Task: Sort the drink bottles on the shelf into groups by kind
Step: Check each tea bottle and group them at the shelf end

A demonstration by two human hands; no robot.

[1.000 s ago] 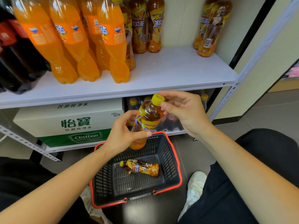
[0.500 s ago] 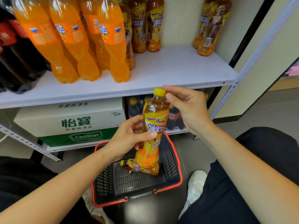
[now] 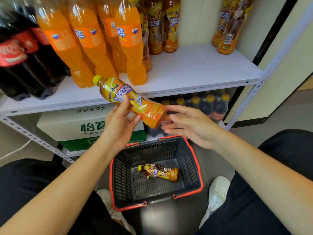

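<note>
tea bottle (image 3: 122, 92), centre of frame, tilted with cap to the upper left, pinched at mid-label by the left hand (image 3: 118, 121); right hand (image 3: 191, 126) slack and empty just beside its base. risk: this light hold may slip, dropping it into the basket (image 3: 186, 163) below; lifting it may knock the orange soda bottles (image 3: 132, 53) at the shelf (image 3: 194, 68) edge.

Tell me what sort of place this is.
Probably a small shop or its stockroom: a white metal shelf holds rows of orange soda bottles, cola bottles and iced tea bottles, a water carton sits below, and a shopping basket stands on the floor.
</note>
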